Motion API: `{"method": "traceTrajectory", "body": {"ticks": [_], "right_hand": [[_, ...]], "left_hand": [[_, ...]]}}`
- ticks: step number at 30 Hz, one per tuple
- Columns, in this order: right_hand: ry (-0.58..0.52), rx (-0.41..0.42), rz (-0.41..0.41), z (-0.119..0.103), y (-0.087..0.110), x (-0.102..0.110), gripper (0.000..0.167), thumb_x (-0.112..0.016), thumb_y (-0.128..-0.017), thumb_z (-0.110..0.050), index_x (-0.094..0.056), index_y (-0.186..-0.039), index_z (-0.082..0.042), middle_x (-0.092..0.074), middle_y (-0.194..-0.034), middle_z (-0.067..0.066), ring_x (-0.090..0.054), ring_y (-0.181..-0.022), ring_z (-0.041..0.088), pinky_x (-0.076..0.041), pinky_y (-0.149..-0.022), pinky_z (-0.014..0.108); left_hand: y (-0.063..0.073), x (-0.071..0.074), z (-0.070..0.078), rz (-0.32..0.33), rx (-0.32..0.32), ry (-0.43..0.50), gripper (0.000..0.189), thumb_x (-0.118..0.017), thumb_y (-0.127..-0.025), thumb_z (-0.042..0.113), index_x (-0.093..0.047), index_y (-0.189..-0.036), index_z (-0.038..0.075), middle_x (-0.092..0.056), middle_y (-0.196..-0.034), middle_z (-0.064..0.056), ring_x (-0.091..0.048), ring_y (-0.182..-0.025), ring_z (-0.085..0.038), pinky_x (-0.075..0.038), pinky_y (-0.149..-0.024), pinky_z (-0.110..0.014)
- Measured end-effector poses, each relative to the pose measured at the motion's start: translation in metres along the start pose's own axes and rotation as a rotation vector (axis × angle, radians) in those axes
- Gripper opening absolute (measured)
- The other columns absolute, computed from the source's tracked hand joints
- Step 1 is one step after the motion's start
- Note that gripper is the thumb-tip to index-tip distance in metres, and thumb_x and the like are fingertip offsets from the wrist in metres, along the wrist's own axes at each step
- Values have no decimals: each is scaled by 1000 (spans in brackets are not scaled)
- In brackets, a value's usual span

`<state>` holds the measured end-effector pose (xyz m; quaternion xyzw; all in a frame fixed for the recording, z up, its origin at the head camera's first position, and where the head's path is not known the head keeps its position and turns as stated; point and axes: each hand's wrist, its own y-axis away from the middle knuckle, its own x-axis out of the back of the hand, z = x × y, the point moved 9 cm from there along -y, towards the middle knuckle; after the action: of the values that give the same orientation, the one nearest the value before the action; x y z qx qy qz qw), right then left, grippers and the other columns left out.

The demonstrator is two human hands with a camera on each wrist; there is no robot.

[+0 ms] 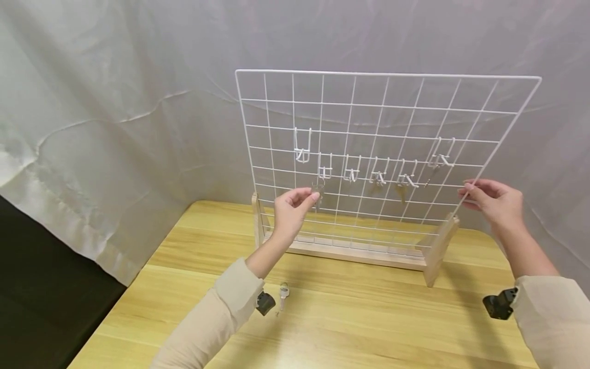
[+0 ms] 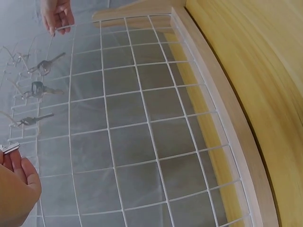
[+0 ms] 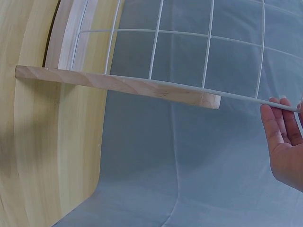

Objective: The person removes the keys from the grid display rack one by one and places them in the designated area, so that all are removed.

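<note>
A silver key [image 2: 12, 148] is pinched beside the white wire grid [image 1: 387, 75].

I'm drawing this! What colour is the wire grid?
The wire grid is white; it shows best in the head view.

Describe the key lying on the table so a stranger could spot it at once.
On the yellow wooden table, find the standing white wire grid panel. In front of it, just right of the black left-wrist camera in the head view, is a small silver metal key. Unlike the metal keys hanging from the panel's white wire hooks, it lies on the table.
</note>
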<state>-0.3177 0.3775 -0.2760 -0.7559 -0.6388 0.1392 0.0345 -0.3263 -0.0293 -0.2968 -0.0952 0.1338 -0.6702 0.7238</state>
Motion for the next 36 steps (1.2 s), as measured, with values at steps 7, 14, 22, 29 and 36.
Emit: {"method": "traceTrajectory", "body": {"ticks": [7,14,22,29,36], "right_hand": [[8,3,5,-1,1,1,19,-59,-86,1,-71,-81,-12,-72,-70,-3,-69,-66,6,-57,-59,18],[31,15,23,-1,1,3,19,-61,-85,1,-71,-79,-14,-72,-70,-5,-68,-65,5,-57,-57,17],[20,24,24,-1,2,3,20,-60,-85,3,-70,-79,-13,-72,-70,-5,-69,-65,5,-57,-57,16],[8,28,27,0,2,5,17,-61,-85,3,-70,-81,-11,-72,-71,-4,-69,-65,5,-57,-58,17],[12,6,11,2,-1,4,12,-63,-84,-1,-70,-84,-12,-72,-72,-4,-69,-67,6,-57,-59,18]], "left_hand": [[11,0,-7,-14,25,-17,17,-71,-79,7,-67,-91,-5,-69,-75,-5,-54,-62,-4,-47,-58,-12],[27,1,-35,-40,86,-35,17,-71,-79,5,-66,-91,-6,-66,-72,-1,-53,-61,-3,-46,-57,-11],[41,3,-60,-46,123,-38,18,-70,-80,7,-66,-91,-7,-69,-78,-11,-56,-62,-2,-51,-61,-11],[57,6,-86,-61,173,-39,20,-69,-81,6,-65,-92,-10,-68,-85,-20,-58,-65,-2,-53,-65,-12],[77,13,-112,-64,246,-42,22,-67,-83,8,-64,-95,-10,-68,-88,-20,-60,-67,-2,-55,-68,-13]]}}
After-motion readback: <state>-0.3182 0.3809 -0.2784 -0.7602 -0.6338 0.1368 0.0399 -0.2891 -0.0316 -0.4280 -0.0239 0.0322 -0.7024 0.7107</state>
